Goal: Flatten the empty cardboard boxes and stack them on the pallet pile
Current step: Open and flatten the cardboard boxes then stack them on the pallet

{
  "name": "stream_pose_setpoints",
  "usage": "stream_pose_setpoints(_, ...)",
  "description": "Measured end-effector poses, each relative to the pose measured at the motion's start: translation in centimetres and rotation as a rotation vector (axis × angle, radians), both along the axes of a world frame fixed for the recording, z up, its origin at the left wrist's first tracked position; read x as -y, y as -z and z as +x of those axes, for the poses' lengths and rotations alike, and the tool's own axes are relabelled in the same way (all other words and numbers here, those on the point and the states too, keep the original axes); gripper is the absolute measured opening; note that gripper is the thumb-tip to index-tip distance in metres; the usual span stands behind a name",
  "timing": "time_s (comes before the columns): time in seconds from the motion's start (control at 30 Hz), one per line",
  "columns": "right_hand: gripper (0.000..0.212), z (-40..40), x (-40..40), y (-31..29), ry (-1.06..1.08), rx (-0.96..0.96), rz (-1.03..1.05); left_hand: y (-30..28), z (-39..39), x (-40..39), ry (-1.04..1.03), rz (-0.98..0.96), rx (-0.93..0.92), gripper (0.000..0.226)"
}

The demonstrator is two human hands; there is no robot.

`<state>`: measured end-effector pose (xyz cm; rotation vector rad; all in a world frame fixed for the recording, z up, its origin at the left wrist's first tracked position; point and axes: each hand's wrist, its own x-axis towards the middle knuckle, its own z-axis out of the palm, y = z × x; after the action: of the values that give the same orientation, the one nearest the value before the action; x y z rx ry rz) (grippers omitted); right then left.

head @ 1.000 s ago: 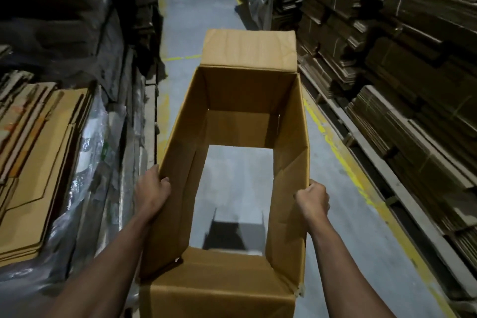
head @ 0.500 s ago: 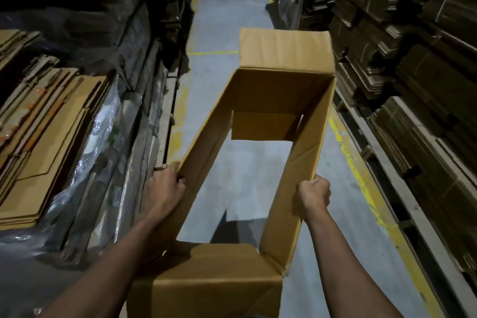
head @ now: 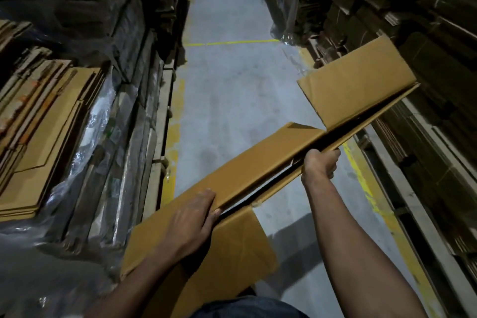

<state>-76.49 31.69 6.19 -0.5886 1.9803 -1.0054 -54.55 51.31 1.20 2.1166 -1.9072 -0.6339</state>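
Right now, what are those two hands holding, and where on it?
A brown, nearly flattened cardboard box. The left hand presses its upper panel near the close end; the right hand grips the long edge midway.

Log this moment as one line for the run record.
step: flattening | brown cardboard box: nearly flat, held above grey aisle floor | left hand: pressing top panel | right hand: gripping far edge | stacked: not yet
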Motion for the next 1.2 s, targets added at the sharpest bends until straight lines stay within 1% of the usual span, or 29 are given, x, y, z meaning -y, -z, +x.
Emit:
stream_pose_setpoints(0.03, 0.055, 0.0, -0.1, -0.1, 0.004, -0.004, 0.005, 0.0, -0.2, -0.2, 0.022, 0.085, -0.003, 0.11)
stream_pose_setpoints(0.07, 0.056, 0.1, -0.3, -0.1, 0.008, -0.009, 0.007, 0.0, -0.5, -0.2, 0.055, 0.128, 0.021, 0.116)
stream_pose_setpoints(0.17, 0.059, 0.7, -1.0, -0.2, 0.018, -0.002, 0.031, -0.6, -2.0, 0.5, 0.161, 0.151, 0.13, 0.111)
stream_pose_setpoints(0.3, 0.059, 1.5, -1.4, -0.1, 0.023, 0.016, 0.052, -1.6, -3.7, 2.8, 0.185, 0.12, 0.2, 0.11)
stream_pose_setpoints(0.37, 0.056, 2.0, -1.7, -0.1, 0.011, 0.027, 0.051, -1.7, -3.9, 3.4, 0.158, 0.093, 0.213, 0.102)
stream_pose_setpoints(0.5, 0.05, 3.3, -2.3, -0.4, -0.04, 0.022, -0.025, -1.3, -4.4, 3.6, 0.01, -0.008, 0.191, 0.07)
stream_pose_setpoints(0.53, 0.049, 3.7, -2.3, -0.6, -0.052, 0.014, -0.04, -1.3, -4.5, 3.6, -0.035, -0.022, 0.177, 0.066)
stream_pose_setpoints(0.6, 0.047, 4.4, -2.1, -1.3, -0.087, -0.004, -0.065, -1.3, -4.7, 3.4, -0.094, -0.048, 0.144, 0.065)
stream_pose_setpoints(0.67, 0.042, 5.1, -1.9, -2.2, -0.149, -0.035, -0.085, -1.6, -4.5, 3.4, -0.134, -0.093, 0.106, 0.055)
stream_pose_setpoints(0.73, 0.044, 5.8, -1.8, -3.6, -0.239, -0.096, -0.128, -1.7, -3.8, 4.0, -0.181, -0.138, 0.03, 0.049)
stream_pose_setpoints(0.77, 0.051, 6.1, -1.7, -4.3, -0.301, -0.125, -0.163, -1.7, -3.5, 4.4, -0.202, -0.174, -0.023, 0.046)
stream_pose_setpoints(0.83, 0.068, 6.6, -1.5, -5.5, -0.445, -0.152, -0.249, -1.9, -3.0, 5.6, -0.264, -0.245, -0.151, 0.031)
stream_pose_setpoints(0.87, 0.07, 6.8, -1.4, -5.9, -0.507, -0.142, -0.291, -2.1, -2.9, 6.4, -0.312, -0.256, -0.224, 0.024)
stream_pose_setpoints(0.93, 0.067, 6.9, -1.3, -5.8, -0.571, -0.116, -0.329, -2.9, -2.8, 8.2, -0.393, -0.269, -0.364, 0.016)
stream_pose_setpoints(1.0, 0.061, 6.2, -1.4, -4.4, -0.589, -0.136, -0.28, -3.9, -2.9, 10.1, -0.456, -0.282, -0.468, 0.019)
stream_pose_setpoints(1.1, 0.055, 4.0, -2.3, -1.0, -0.578, -0.137, -0.088, -4.7, -2.5, 12.6, -0.534, -0.312, -0.618, 0.037)
stream_pose_setpoints(1.2, 0.05, 1.5, -3.5, 2.1, -0.53, -0.1, 0.102, -5.1, -1.6, 14.7, -0.6, -0.325, -0.755, 0.037)
